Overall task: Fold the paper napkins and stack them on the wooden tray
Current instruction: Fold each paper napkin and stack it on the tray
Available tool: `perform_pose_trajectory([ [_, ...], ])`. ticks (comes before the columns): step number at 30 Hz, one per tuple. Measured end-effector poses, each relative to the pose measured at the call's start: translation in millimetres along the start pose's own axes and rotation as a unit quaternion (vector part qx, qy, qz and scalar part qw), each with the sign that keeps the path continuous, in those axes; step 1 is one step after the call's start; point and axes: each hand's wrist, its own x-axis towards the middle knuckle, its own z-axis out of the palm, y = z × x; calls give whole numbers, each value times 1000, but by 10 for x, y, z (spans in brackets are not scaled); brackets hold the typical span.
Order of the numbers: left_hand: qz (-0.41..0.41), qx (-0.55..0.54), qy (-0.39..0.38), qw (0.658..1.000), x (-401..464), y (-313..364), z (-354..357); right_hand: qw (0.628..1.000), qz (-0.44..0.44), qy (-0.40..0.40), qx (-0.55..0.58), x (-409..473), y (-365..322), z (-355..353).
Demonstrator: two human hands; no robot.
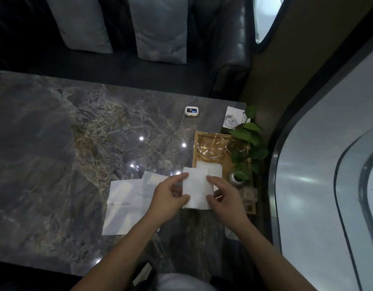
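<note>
A folded white napkin [197,189] is held between both hands at the left edge of the wooden tray [194,152]. My left hand [169,196] pinches its left side with thumb and fingers. My right hand [225,195] grips its right side. Behind it, folded napkins [210,168] lie stacked on the tray. Unfolded white napkins [126,204] lie spread on the marble table to the left of my hands.
The tray also holds a glass bowl [211,147], a smaller glass [236,144] and a potted green plant [247,148] in a silver pot [236,180]. A small white device [191,111] and a card [233,118] sit farther back. A dark sofa with cushions stands beyond the table.
</note>
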Motion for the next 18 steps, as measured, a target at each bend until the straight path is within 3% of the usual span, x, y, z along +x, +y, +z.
perform_pose_trajectory([
  [9, 36, 127, -45, 990, 375, -32, 261, 990, 61, -23, -123, 221, 196, -44],
  [18, 71, 212, -64, 972, 614, -158, 407, 984, 84, -45, -151, 407, 240, -54],
])
